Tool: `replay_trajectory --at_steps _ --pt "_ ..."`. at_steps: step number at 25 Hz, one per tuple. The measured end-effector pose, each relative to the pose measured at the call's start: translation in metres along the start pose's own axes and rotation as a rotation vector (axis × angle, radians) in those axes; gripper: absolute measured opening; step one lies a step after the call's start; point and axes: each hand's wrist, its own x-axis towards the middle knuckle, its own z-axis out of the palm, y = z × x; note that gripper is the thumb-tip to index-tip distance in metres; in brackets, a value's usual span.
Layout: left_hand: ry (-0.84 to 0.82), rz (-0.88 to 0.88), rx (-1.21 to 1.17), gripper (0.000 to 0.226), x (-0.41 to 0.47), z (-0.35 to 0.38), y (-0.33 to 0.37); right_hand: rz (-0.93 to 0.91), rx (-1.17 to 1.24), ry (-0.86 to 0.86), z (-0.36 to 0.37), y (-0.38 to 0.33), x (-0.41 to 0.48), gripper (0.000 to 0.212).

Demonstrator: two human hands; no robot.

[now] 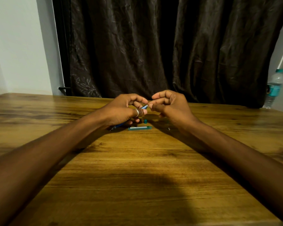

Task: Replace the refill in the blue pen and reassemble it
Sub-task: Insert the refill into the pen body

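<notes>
My left hand (125,109), with a silver ring on the thumb, is shut on the blue pen (144,107). The pen slants through the fist: its upper end shows by the fingertips and its tip pokes out below the wrist. My right hand (167,105) hovers just right of the pen's upper end, thumb and fingers pinched together; whether something thin sits in the pinch cannot be told. A teal refill case (139,128) lies flat on the wooden table (137,168) under the hands. A small teal cap (145,121) stands just behind it.
A tiny grey part (169,128) lies on the table right of the case. A plastic water bottle (274,88) stands at the far right edge. A dark curtain (153,46) hangs behind the table.
</notes>
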Motion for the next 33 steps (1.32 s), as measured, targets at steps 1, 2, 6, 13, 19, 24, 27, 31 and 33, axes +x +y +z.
replay_trajectory --at_steps 1,2,6,13,19,24,27,31,33 --pt "0.0 0.0 -0.004 0.032 0.0 0.0 0.0 0.0 -0.004 0.003 0.0 0.0 0.0 0.023" --pt "0.0 -0.001 -0.007 0.031 0.001 0.0 0.0 0.0 -0.009 0.006 -0.001 0.0 0.001 0.023" --pt "0.005 0.008 -0.015 0.03 0.001 -0.001 -0.002 -0.012 -0.059 0.019 -0.004 0.003 0.004 0.022" --pt "-0.014 0.036 0.117 0.019 0.006 -0.002 -0.006 -0.075 -0.244 0.047 -0.008 0.013 0.008 0.022" --pt "-0.056 0.034 0.469 0.012 0.008 -0.006 -0.012 -0.118 -0.333 0.064 -0.009 0.019 0.01 0.02" --pt "-0.105 0.028 0.599 0.037 0.004 -0.012 -0.012 -0.137 -0.364 0.066 -0.009 0.021 0.01 0.019" --pt "-0.201 0.004 0.598 0.037 0.002 -0.015 -0.009 -0.147 -0.372 0.06 -0.009 0.022 0.01 0.022" --pt "-0.255 -0.034 0.571 0.02 0.002 -0.022 -0.007 -0.164 -0.397 0.06 -0.008 0.026 0.011 0.024" --pt "-0.257 -0.043 0.559 0.016 0.002 -0.023 -0.008 -0.178 -0.416 0.056 -0.007 0.028 0.011 0.024"
